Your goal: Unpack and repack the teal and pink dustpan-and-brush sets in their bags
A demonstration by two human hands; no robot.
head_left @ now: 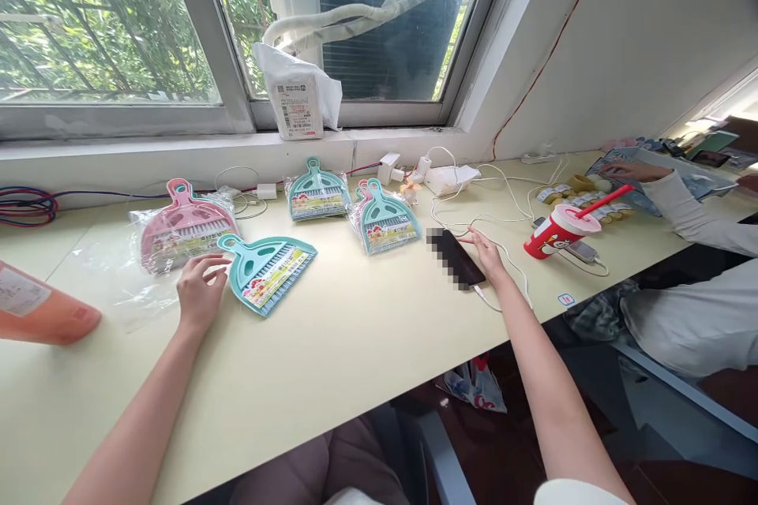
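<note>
My left hand (200, 289) rests on the table with fingers loosely curved and apart, holding nothing. Its fingertips are beside the handle of an unwrapped teal dustpan-and-brush set (269, 268). Just behind that hand lies a pink dustpan set (188, 225) in clear plastic. At the right, my right hand (488, 254) has its fingers stretched out along the edge of a dark phone (459, 259), partly blurred out, with a white cable plugged in. Further back sit a bagged teal dustpan set (320, 193) and another bagged teal set (388, 221) with a pink handle behind it.
An orange container (44, 304) stands at the left edge. A red-and-white cup with a straw (557, 233) stands right of the phone, among white cables. A tissue pack (299, 106) sits on the windowsill. At far right, a co-worker's hand (636, 171) reaches over packaged goods.
</note>
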